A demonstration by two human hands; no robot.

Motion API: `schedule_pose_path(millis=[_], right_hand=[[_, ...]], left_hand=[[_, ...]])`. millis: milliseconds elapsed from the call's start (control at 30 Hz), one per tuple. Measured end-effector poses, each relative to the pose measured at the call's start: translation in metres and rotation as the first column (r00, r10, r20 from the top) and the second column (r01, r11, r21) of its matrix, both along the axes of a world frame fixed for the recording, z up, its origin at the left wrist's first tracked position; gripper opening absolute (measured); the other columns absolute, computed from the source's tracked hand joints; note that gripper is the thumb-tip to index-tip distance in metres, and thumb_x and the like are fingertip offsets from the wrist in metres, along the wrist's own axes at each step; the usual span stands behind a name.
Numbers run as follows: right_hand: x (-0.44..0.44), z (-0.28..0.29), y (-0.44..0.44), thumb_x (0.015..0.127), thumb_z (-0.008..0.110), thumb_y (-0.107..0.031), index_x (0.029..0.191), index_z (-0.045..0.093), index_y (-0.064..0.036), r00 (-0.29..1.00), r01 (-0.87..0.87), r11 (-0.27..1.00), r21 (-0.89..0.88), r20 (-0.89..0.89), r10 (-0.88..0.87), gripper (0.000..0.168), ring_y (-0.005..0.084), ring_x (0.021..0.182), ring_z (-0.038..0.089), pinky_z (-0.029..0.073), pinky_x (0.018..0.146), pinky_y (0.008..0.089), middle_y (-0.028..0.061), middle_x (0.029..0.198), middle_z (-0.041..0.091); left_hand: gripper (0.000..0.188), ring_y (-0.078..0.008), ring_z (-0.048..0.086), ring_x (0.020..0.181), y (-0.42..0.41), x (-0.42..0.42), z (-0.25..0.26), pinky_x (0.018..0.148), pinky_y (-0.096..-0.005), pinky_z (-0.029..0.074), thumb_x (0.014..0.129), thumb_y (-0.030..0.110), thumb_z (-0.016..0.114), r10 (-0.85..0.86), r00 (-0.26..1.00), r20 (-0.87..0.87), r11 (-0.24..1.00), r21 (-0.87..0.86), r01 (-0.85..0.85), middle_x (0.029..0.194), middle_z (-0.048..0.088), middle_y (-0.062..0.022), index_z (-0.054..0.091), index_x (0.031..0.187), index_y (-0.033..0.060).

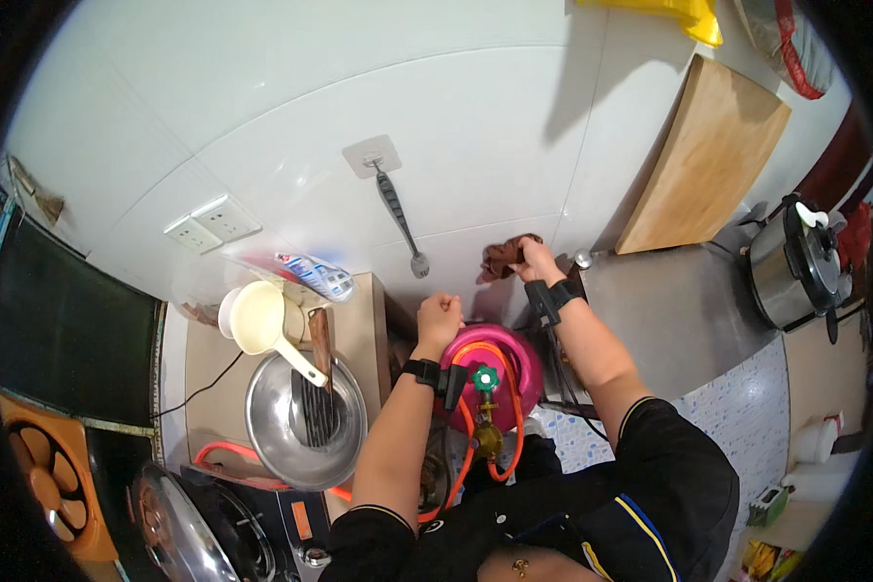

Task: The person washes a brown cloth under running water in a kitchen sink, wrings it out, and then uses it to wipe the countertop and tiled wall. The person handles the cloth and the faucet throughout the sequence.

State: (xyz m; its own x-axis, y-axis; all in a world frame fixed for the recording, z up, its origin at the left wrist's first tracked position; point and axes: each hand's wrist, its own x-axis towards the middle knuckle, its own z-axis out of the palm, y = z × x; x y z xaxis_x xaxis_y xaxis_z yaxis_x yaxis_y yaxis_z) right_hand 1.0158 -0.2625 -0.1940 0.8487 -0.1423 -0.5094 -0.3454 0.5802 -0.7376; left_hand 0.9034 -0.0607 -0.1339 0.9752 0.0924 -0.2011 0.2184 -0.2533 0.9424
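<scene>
My right hand (pixel 535 262) holds a crumpled brown cloth (pixel 504 254) against the lower part of the white tiled wall (pixel 473 145). Curled into a loose fist, my left hand (pixel 439 319) hovers by the rim of a pink gas cylinder (pixel 529 378), with nothing visible in its fingers. On the cylinder sit a green valve knob (pixel 485 378) and a brass regulator (pixel 488 441), with an orange hose (pixel 515 364) looping around them. A grey-handled brush (pixel 399 207) hangs from an adhesive hook on the wall, between and beyond my hands.
At left, a steel basin (pixel 269 436) holds a wood-handled cleaver (pixel 320 338); a cream ladle (pixel 258 320) lies across its rim. Below are a gas stove (pixel 291 524) and a lid (pixel 182 524). At right, a cutting board (pixel 706 153) leans above a metal table (pixel 655 313) beside a pressure cooker (pixel 789 273).
</scene>
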Motion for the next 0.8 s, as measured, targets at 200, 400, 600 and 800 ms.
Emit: schedule_pose_path(millis=[200, 400, 600, 800], right_hand=[[-0.012, 0.123, 0.041, 0.082, 0.038, -0.001, 0.097, 0.045, 0.005, 0.989, -0.128, 0.966, 0.226, 0.1, 0.108, 0.017, 0.0309, 0.095, 0.052, 0.046, 0.083, 0.0468, 0.018, 0.099, 0.05], [-0.014, 0.076, 0.064, 0.08, 0.041, -0.002, 0.098, 0.044, 0.004, 0.984, -0.166, 0.986, -0.031, -0.073, 0.164, 0.02, 0.0299, 0.086, 0.05, 0.045, 0.07, 0.0445, 0.0153, 0.099, 0.048], [-0.004, -0.05, 0.05, 0.075, 0.042, 0.003, 0.092, 0.05, 0.008, 0.98, -0.191, 0.976, -0.107, -0.073, 0.183, 0.02, 0.0289, 0.075, 0.054, 0.047, 0.055, 0.042, 0.018, 0.092, 0.052], [0.023, -0.206, -0.031, 0.077, 0.044, -0.003, 0.093, 0.05, 0.01, 0.956, -0.167, 0.951, -0.259, -0.279, 0.092, 0.022, 0.0296, 0.077, 0.056, 0.047, 0.06, 0.0398, 0.021, 0.089, 0.054]], left_hand=[[0.019, -0.0131, 0.056, 0.049, 0.029, -0.019, 0.007, 0.047, -0.0253, 0.047, 0.082, 0.012, 0.052, 0.159, 0.987, -0.015, 0.973, -0.169, -0.159, 0.062, 0.058, -0.009, 0.056, 0.08, -0.0059], [0.018, -0.0122, 0.055, 0.049, 0.042, -0.026, -0.008, 0.045, -0.0228, 0.042, 0.083, 0.015, 0.051, 0.196, 0.978, -0.067, 0.944, -0.258, -0.206, 0.064, 0.058, -0.008, 0.053, 0.083, -0.0034], [0.015, -0.0118, 0.056, 0.051, 0.044, -0.029, -0.029, 0.046, -0.0223, 0.043, 0.085, 0.015, 0.052, 0.115, 0.988, 0.101, 0.981, -0.165, -0.098, 0.065, 0.058, -0.0066, 0.053, 0.082, 0.0], [0.016, -0.012, 0.057, 0.055, 0.027, -0.009, -0.053, 0.049, -0.0217, 0.044, 0.084, 0.015, 0.054, 0.04, 0.999, -0.028, 0.958, -0.282, -0.047, 0.068, 0.059, -0.0074, 0.054, 0.086, -0.0005]])
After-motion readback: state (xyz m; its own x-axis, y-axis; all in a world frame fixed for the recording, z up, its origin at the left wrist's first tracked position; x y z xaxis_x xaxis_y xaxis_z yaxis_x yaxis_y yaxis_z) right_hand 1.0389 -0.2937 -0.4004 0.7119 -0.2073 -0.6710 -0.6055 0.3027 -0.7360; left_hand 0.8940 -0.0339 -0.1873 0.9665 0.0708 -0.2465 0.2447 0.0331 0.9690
